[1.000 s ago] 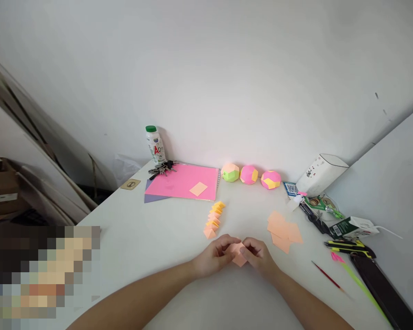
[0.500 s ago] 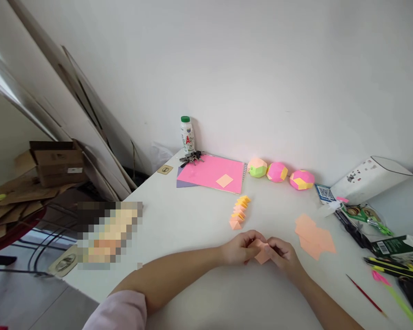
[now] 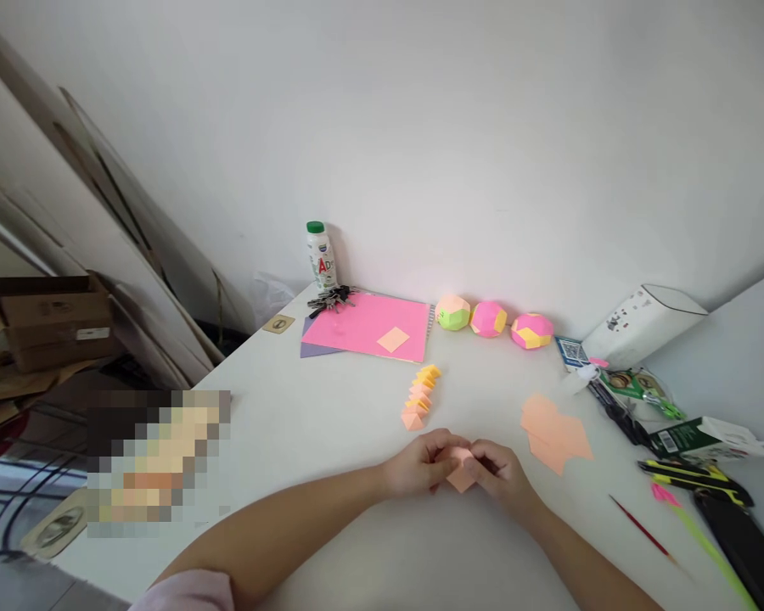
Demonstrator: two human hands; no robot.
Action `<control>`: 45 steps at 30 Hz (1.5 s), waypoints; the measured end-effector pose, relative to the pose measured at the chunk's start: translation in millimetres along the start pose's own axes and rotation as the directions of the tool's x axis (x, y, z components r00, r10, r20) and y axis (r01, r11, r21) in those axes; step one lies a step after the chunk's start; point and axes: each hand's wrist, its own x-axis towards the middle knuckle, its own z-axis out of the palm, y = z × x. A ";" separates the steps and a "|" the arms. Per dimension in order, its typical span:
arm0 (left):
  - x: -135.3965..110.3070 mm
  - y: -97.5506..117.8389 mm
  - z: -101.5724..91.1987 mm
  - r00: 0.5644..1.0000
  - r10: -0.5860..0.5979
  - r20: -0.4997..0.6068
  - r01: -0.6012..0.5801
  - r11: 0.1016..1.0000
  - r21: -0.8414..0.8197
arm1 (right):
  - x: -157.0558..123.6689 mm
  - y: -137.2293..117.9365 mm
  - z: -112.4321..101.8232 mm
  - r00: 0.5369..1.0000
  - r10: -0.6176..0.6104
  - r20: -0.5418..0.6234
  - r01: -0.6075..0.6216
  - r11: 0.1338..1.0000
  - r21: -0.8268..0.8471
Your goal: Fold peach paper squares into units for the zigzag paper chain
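Between my two hands is a small folded piece of peach paper [image 3: 462, 476], held just above the white table near its front. My left hand [image 3: 421, 465] pinches its left side with thumb and fingers. On the right side, my right hand [image 3: 500, 468] grips the same piece, the fingertips partly hidden behind it. Just beyond my hands stands a row of folded peach and yellow paper units [image 3: 419, 399], nested one behind another. Several flat peach paper sheets [image 3: 555, 433] lie overlapping to the right of my right hand.
A pink pad [image 3: 356, 327] holds a peach square and keys [image 3: 332, 299], beside a bottle [image 3: 322, 259]. Three faceted paper balls [image 3: 489, 319] line the wall. At right lie a thin red brush [image 3: 643, 528], yellow-black cutters [image 3: 693, 481], a black phone-like object [image 3: 735, 543] and a white box [image 3: 643, 322].
The whole view has shifted, so the table items appear farther left. Both hands keep hold of the peach paper, with hardly any change in their grip.
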 end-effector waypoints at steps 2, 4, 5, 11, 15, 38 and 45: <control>0.1 -0.6 0.3 1.000 -0.013 -0.012 0.012 1.000 -0.026 | -0.9 2.0 0.0 1.000 -0.001 0.003 0.001 1.000 0.007; 0.1 0.5 0.8 0.999 -0.034 -0.011 0.033 0.998 -0.051 | -1.7 4.0 -0.1 1.000 0.006 0.008 -0.006 1.000 0.019; 0.1 1.4 1.0 0.999 -0.041 -0.006 0.040 0.997 -0.063 | -2.1 4.9 -0.2 1.000 0.008 0.007 -0.009 1.000 0.022; 0.5 2.3 1.3 0.998 -0.057 -0.005 0.056 0.994 -0.094 | -3.3 8.9 -1.1 0.999 0.030 -0.011 -0.030 0.999 0.028; 0.3 3.4 1.2 0.998 -0.069 -0.009 0.068 0.996 -0.055 | -2.7 9.7 -1.3 0.999 0.033 -0.015 -0.032 0.999 0.039; -3.1 15.6 9.9 0.999 -0.025 -0.022 0.028 0.990 0.139 | -2.0 16.5 -2.0 0.992 0.074 -0.103 -0.054 0.982 0.179; -4.1 14.5 12.1 0.997 -0.037 -0.062 0.046 0.988 0.150 | -0.2 11.3 -4.0 0.990 0.068 -0.120 -0.046 0.982 0.181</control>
